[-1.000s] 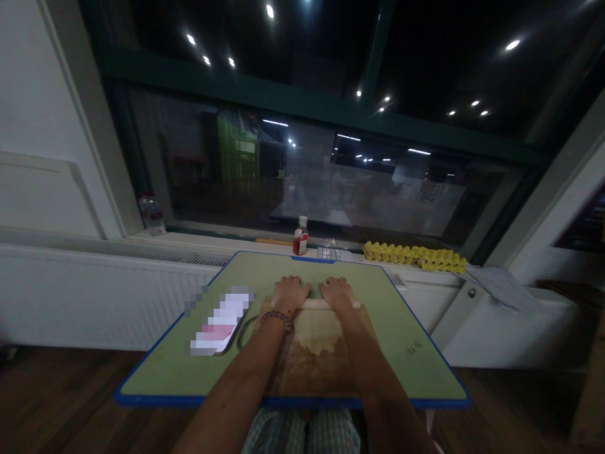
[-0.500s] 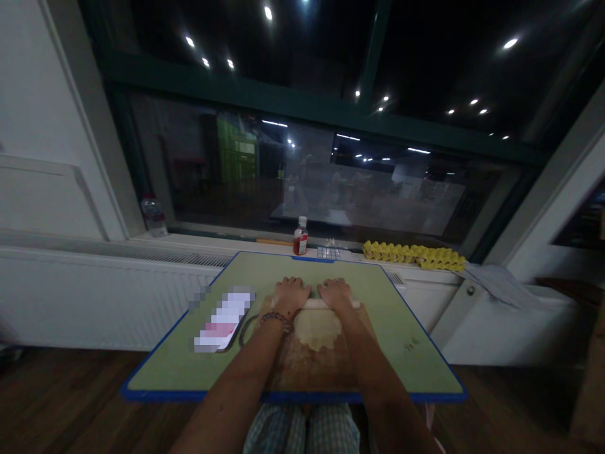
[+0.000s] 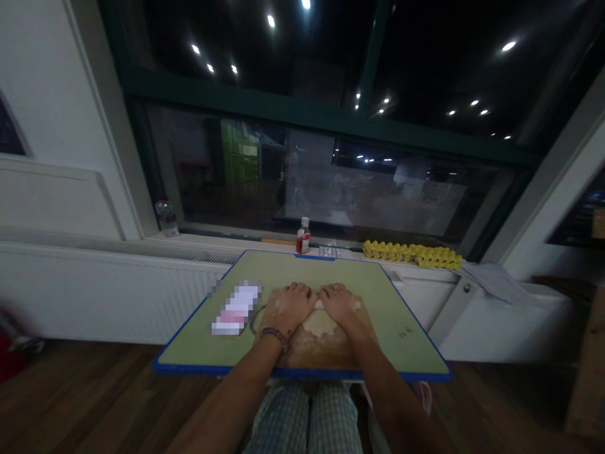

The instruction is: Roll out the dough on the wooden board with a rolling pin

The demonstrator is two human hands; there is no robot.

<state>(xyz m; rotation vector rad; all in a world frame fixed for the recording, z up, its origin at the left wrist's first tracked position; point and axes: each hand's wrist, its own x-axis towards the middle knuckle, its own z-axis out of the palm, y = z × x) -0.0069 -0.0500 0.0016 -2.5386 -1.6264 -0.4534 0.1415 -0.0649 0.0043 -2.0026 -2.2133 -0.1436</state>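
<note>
My left hand (image 3: 296,304) and my right hand (image 3: 337,303) lie side by side over a pale rolling pin (image 3: 319,304), palms down, with their fingers over it. Only short bits of the pin show, between the hands and at the ends. On the near side of it a flat, uneven sheet of dough (image 3: 319,323) rests on a wooden board (image 3: 326,359). Part of the dough is hidden by the hands and the pin. A beaded bracelet (image 3: 276,336) circles my left wrist.
The board is on a small green table (image 3: 401,343) with a blue rim. A phone (image 3: 237,309), blurred out, lies left of the board. Along the windowsill stand a bottle with a red label (image 3: 303,236), yellow egg cartons (image 3: 412,253) and a clear plastic bottle (image 3: 167,217).
My hands have come closer together on the rolling pin, and less of the pin shows between them. The camera view has shifted slightly.
</note>
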